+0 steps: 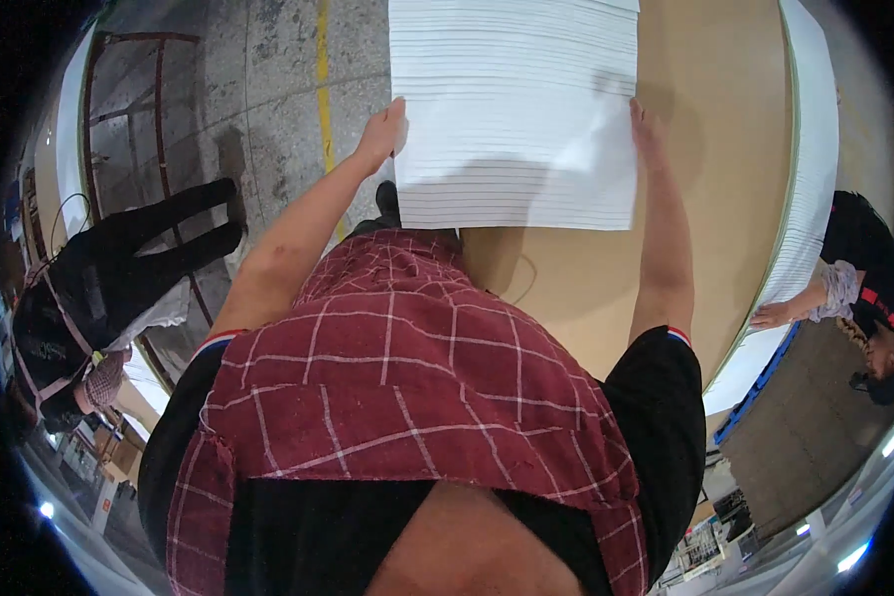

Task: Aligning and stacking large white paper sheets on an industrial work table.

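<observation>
A tall stack of white sheets [512,99] lies on a tan board table [725,149] in front of me. My left hand [382,129] presses against the stack's left side near its front corner. My right hand [646,129] grips the stack's right edge, thumb on the top sheet. Both arms reach forward over my red checked cloth [407,377] and black shirt.
A large pile of white sheets [810,179] curves along the table's right edge. A person in black [859,288] rests a hand on it at the right. Another person in black [109,278] stands left on the concrete floor by a yellow line [321,70] and a metal frame [159,99].
</observation>
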Demonstrator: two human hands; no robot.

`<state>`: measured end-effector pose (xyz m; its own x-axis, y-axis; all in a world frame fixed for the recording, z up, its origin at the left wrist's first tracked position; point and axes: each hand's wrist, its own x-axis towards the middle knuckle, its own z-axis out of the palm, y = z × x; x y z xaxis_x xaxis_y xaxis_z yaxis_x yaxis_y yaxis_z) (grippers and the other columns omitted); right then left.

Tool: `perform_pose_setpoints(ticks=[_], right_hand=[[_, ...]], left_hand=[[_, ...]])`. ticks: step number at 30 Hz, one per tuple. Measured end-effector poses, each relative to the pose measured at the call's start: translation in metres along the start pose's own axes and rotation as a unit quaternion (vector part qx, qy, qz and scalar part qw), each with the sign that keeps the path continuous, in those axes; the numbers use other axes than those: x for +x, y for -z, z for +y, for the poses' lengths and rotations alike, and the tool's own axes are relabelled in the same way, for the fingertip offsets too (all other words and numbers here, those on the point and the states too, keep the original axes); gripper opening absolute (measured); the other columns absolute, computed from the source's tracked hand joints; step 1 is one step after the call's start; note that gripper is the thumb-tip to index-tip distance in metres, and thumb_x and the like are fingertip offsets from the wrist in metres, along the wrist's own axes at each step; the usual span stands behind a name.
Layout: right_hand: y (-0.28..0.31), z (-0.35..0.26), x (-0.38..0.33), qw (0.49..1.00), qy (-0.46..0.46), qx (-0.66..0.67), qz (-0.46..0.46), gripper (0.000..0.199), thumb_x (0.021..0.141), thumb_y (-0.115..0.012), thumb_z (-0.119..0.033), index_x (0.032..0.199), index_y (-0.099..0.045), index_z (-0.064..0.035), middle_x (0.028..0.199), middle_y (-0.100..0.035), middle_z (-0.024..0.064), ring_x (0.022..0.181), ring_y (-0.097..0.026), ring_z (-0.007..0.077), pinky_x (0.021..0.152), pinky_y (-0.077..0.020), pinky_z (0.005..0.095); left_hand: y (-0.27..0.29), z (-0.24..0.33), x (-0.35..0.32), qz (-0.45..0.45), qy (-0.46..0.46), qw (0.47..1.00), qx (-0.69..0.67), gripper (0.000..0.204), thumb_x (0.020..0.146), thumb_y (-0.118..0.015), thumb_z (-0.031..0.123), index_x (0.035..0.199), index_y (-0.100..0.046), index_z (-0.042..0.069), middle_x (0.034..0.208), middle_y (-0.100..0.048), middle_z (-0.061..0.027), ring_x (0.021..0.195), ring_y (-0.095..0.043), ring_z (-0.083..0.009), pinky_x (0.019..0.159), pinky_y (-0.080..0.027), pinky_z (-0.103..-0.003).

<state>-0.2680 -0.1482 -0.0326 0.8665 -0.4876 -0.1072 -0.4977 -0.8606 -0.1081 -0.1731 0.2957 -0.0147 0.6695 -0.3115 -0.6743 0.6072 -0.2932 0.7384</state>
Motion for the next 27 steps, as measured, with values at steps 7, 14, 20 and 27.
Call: perform_pose_setpoints(ticks=[7, 14, 20, 27], right_hand=[[0.026, -0.028, 0.002, 0.917, -0.149, 0.31, -0.203, 0.058, 0.079, -0.033, -0.051, 0.075, -0.055, 0.0028, 0.073, -0.056, 0.0151, 0.071, -0.052, 0.0301, 0.072, -0.0401, 0.04], [0.027, -0.033, 0.008, 0.965, -0.081, 0.213, -0.13, 0.056, 0.078, -0.034, -0.053, 0.084, -0.054, -0.0012, 0.08, -0.055, 0.0117, 0.07, -0.052, 0.0206, 0.069, -0.0414, 0.0346], [0.024, -0.027, -0.024, 0.841, -0.221, 0.436, -0.232, 0.054, 0.08, -0.034, -0.049, 0.084, -0.055, 0.0, 0.075, -0.056, 0.0103, 0.07, -0.053, 0.0197, 0.063, -0.0418, 0.0308], [-0.004, -0.012, -0.027, 0.938, -0.097, 0.284, -0.172, 0.042, 0.082, -0.036, -0.041, 0.094, -0.052, -0.0033, 0.073, -0.055, 0.0047, 0.06, -0.047, 0.0158, 0.059, -0.0397, 0.0281]], left_hand=[[0.009, 0.009, -0.014, 0.023, 0.086, 0.995, -0.055, 0.057, 0.078, -0.037, 0.05, 0.1, -0.049, -0.002, 0.078, -0.055, -0.01, 0.066, -0.051, -0.0174, 0.063, -0.04, -0.031], [0.006, 0.017, 0.006, 0.057, 0.042, 0.995, 0.067, 0.054, 0.077, -0.038, 0.049, 0.091, -0.053, -0.001, 0.076, -0.054, -0.0093, 0.064, -0.05, -0.0152, 0.055, -0.039, -0.027], [0.005, -0.004, -0.027, 0.037, 0.062, 0.995, -0.064, 0.047, 0.079, -0.04, 0.045, 0.082, -0.052, -0.001, 0.067, -0.051, -0.0058, 0.055, -0.047, -0.0133, 0.047, -0.038, -0.027], [-0.006, 0.0, -0.039, -0.029, 0.122, 0.992, -0.01, 0.045, 0.081, -0.039, 0.041, 0.088, -0.05, -0.001, 0.068, -0.052, -0.0052, 0.054, -0.047, -0.0137, 0.047, -0.039, -0.029]])
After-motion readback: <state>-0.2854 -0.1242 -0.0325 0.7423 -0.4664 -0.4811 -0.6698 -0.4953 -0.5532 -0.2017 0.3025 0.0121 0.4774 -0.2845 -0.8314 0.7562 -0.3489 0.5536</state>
